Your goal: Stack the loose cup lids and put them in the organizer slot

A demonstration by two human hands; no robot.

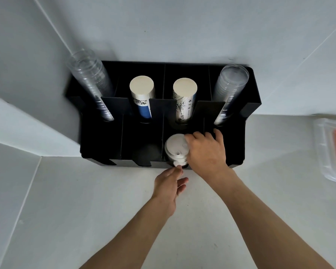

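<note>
A stack of white cup lids (175, 148) stands in the third front slot of the black organizer (101, 144). My right hand (207, 152) lies on the right side of the stack, fingers curled over its top rim and reaching into the slot. My left hand (170, 184) is just in front of the organizer's front edge; its fingertips touch a small white tab at the bottom of the stack, with the other fingers spread loosely. The lower lids are hidden inside the slot.
The back slots hold two tall stacks of clear cups (91, 82) (229, 90) and two stacks of paper cups (142, 94) (184, 96). The two left front slots look dark and hold nothing I can see. A clear plastic box with an orange item (332, 148) sits at the right.
</note>
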